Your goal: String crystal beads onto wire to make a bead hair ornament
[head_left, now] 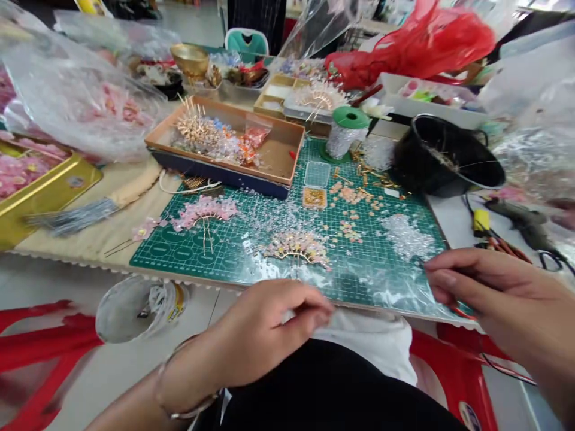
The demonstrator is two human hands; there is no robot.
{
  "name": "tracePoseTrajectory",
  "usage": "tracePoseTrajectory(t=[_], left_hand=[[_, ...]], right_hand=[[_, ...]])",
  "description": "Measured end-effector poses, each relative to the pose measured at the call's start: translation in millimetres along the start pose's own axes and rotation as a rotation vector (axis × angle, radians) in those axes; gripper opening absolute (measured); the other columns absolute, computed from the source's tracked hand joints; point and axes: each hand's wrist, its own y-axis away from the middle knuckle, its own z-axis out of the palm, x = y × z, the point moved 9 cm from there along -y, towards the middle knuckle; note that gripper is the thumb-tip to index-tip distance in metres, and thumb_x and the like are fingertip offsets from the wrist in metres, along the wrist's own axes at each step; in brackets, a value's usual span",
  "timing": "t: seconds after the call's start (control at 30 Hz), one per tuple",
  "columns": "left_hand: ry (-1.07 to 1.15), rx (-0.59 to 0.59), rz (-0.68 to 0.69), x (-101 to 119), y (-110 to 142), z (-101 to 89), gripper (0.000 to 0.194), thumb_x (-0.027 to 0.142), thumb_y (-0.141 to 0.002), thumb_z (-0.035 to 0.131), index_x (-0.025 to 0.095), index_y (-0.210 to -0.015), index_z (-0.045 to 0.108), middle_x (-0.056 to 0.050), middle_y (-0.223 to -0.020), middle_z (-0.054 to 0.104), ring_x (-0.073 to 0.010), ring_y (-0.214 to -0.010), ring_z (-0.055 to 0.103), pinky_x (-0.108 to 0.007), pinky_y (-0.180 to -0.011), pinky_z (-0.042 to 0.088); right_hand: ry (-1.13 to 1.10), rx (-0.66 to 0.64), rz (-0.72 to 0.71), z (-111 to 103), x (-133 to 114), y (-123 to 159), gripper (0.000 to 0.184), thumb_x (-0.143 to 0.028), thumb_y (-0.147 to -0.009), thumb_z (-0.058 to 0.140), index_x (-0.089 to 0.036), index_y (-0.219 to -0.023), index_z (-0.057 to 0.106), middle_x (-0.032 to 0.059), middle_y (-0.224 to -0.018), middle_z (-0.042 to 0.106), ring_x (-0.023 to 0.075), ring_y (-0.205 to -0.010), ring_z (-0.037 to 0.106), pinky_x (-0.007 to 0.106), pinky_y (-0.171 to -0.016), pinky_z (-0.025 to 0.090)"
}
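Note:
My left hand (274,329) is in front of the table edge, fingers curled and thumb against the index finger; anything in the pinch is too small to make out. My right hand (485,287) is pinched at the mat's right edge, beside a pile of clear beads (408,236). A small dark tip shows at its fingertips, its kind unclear. Between the hands, a beaded flower hair comb (296,248) lies on the green cutting mat (359,284). Further left lies a pink flower hairpin (204,212) with long gold prongs.
A shallow box (278,161) of beaded sprigs stands behind the mat. Near it are a green spool (350,120), a small clear case of gold beads (314,197) and a black pot (444,155). A wire bundle (85,215) lies left; a bucket (130,311) stands below.

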Motion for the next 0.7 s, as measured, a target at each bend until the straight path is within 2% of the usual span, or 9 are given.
tracePoseTrajectory(t=[0.07,0.13,0.2,0.27,0.4,0.47,0.57,0.63,0.7], left_hand=[[-0.065,0.200,0.152,43.0,-24.3,3.5,0.022,0.029,-0.097,0.052,0.020,-0.113,0.065,-0.005,-0.116,0.071,-0.0176,-0.110,0.063,-0.031,-0.098,0.045],[-0.040,0.210,0.183,56.0,-45.2,20.7,0.031,0.035,-0.095,0.059,0.021,-0.123,0.060,-0.007,-0.130,0.065,-0.0215,-0.123,0.057,-0.036,-0.106,0.042],[0.058,0.102,0.087,47.7,-61.7,44.5,0.041,0.039,-0.090,0.067,0.022,-0.126,0.057,-0.008,-0.130,0.065,-0.0234,-0.122,0.059,-0.038,-0.103,0.045],[0.170,0.003,-0.048,34.8,-69.8,66.3,0.040,0.038,-0.087,0.071,0.021,-0.121,0.059,-0.008,-0.117,0.070,-0.0220,-0.109,0.065,-0.035,-0.092,0.050],[0.348,-0.027,-0.242,22.7,-74.4,91.3,0.013,0.026,-0.086,0.069,0.016,-0.092,0.065,-0.003,-0.083,0.069,-0.0120,-0.072,0.064,-0.026,-0.070,0.051],[0.414,-0.026,-0.304,20.8,-77.0,99.4,0.012,0.024,-0.085,0.070,0.015,-0.091,0.065,-0.002,-0.079,0.068,-0.0088,-0.062,0.060,-0.023,-0.063,0.049],[0.510,-0.072,-0.356,19.1,-83.1,112.9,0.026,0.026,-0.081,0.077,0.014,-0.102,0.067,-0.003,-0.081,0.070,-0.0082,-0.058,0.061,-0.022,-0.061,0.049],[0.581,-0.106,-0.381,17.3,-87.3,122.0,0.028,0.028,-0.078,0.079,0.013,-0.101,0.071,-0.003,-0.079,0.070,-0.0086,-0.057,0.062,-0.023,-0.060,0.051],[0.667,-0.105,-0.402,15.4,-91.3,128.1,0.025,0.029,-0.075,0.082,0.011,-0.091,0.073,-0.004,-0.075,0.069,-0.0086,-0.055,0.061,-0.023,-0.058,0.053]], right_hand=[[-0.134,-0.129,0.041,14.7,-0.3,8.4,0.033,-0.056,-0.076,0.075,-0.026,-0.088,0.073,0.0023,-0.070,0.067,0.0166,-0.063,0.062,0.025,-0.056,0.053],[-0.258,-0.172,0.055,19.1,-1.1,18.6,0.029,-0.053,-0.077,0.075,-0.026,-0.088,0.073,0.0013,-0.067,0.064,0.0164,-0.062,0.061,0.025,-0.056,0.053],[-0.369,-0.148,0.038,12.8,0.8,25.2,0.028,-0.052,-0.077,0.076,-0.026,-0.087,0.073,0.0016,-0.067,0.064,0.0163,-0.060,0.060,0.024,-0.054,0.053],[-0.440,-0.122,0.013,3.3,6.7,27.2,0.025,-0.049,-0.077,0.077,-0.027,-0.088,0.073,0.0016,-0.069,0.064,0.0155,-0.061,0.060,0.023,-0.053,0.052],[-0.480,-0.121,-0.015,-8.2,21.8,22.4,0.021,-0.046,-0.081,0.076,-0.026,-0.087,0.073,0.0016,-0.072,0.065,0.0138,-0.063,0.060,0.021,-0.055,0.052],[-0.507,-0.160,-0.016,-6.3,26.5,18.7,0.022,-0.046,-0.083,0.075,-0.025,-0.087,0.073,0.0022,-0.072,0.065,0.0140,-0.063,0.061,0.022,-0.055,0.052],[-0.495,-0.223,-0.069,-3.8,27.2,15.0,0.021,-0.044,-0.088,0.070,-0.024,-0.090,0.071,0.0019,-0.073,0.066,0.0134,-0.062,0.063,0.023,-0.055,0.053],[-0.361,-0.157,-0.173,-16.0,25.9,15.7,0.018,-0.043,-0.091,0.065,-0.026,-0.096,0.069,0.0024,-0.081,0.068,0.0152,-0.068,0.065,0.026,-0.059,0.053],[-0.103,0.069,-0.333,-44.8,21.3,25.1,0.016,-0.038,-0.093,0.062,-0.030,-0.106,0.067,0.0050,-0.095,0.069,0.0214,-0.084,0.066,0.034,-0.069,0.054]])
